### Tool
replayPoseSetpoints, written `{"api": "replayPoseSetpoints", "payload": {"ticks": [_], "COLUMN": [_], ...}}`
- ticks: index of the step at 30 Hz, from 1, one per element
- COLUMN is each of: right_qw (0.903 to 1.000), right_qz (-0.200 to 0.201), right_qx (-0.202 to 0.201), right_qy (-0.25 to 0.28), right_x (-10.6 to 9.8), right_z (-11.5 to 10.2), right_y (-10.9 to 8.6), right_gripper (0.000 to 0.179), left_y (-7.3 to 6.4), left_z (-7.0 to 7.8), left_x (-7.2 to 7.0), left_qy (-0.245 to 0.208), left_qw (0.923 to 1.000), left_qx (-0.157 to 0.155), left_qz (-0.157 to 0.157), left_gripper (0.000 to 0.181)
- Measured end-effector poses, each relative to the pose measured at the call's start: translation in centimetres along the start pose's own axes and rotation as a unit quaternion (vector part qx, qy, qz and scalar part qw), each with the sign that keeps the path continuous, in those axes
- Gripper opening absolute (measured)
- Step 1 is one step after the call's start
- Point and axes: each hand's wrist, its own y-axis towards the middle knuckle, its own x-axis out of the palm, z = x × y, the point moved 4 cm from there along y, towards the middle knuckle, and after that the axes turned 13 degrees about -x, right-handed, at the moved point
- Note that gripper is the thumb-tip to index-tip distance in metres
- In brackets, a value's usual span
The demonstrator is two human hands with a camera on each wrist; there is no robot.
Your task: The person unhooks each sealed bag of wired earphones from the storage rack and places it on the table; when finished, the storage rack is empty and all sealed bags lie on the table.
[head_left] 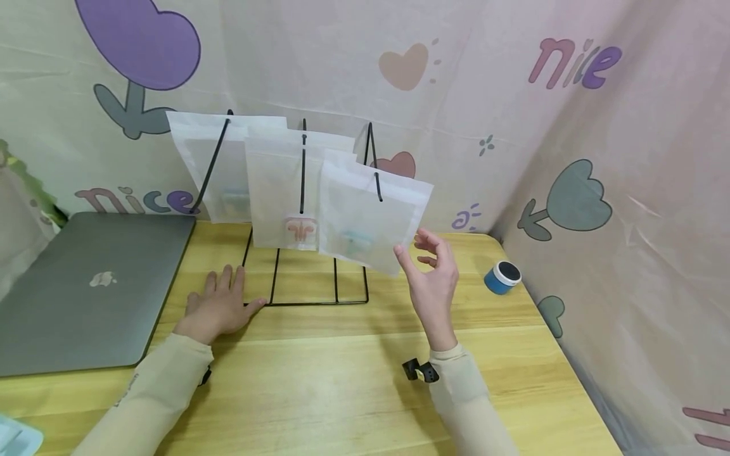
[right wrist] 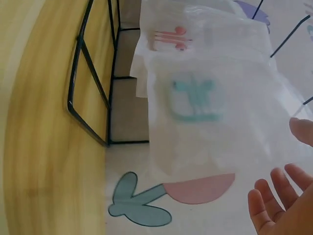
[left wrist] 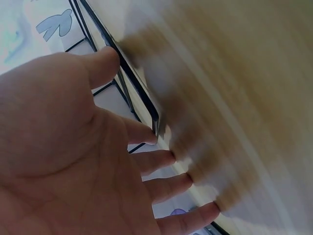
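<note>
A black wire rack (head_left: 319, 304) stands on the table, with three frosted white zip bags hanging from its prongs. The right bag (head_left: 371, 215) hangs tilted, a blurred teal print showing through it. Overlapping behind it are the middle bag (head_left: 276, 190), with a reddish print, and the left bag (head_left: 194, 145). My left hand (head_left: 219, 307) lies with fingers spread on the table, its thumb on the rack's front left corner. Beside the right bag's lower right edge is my right hand (head_left: 433, 282), thumb and fingers curved and apart, thumb tip at that edge.
A closed grey laptop (head_left: 85, 285) lies at the left of the table. Toward the right edge stands a small blue jar (head_left: 500, 278) with a dark top. A patterned curtain (head_left: 467, 95) hangs behind. Part of a pale blue object (head_left: 19, 437) shows at the bottom left.
</note>
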Motion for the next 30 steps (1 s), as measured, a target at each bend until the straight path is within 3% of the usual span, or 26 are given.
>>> {"api": "replayPoseSetpoints", "payload": {"ticks": [6,15,30], "right_qw": [0.9992,0.9897,0.9945], "right_qz": [-0.017,-0.04,-0.017], "right_qx": [0.028,0.079,0.03], "right_qy": [0.024,0.113,0.099], "right_x": [0.2,0.4,-0.7], "right_z": [1.0,3.0,2.4], "right_y": [0.3,0.5,0.6], "right_gripper": [0.026,0.015,0.01], "left_y": [-0.1,0.1,0.1], "left_z": [0.1,0.1,-0.1], "left_x": [-0.2,0.0,0.0], "left_qy": [-0.003,-0.007,0.001], "left_qw": [1.0,0.9999,1.0], "left_qx": [0.002,-0.001,0.001], "left_qz": [-0.003,-0.008,0.002], "left_gripper": [0.089,0.091,0.095]}}
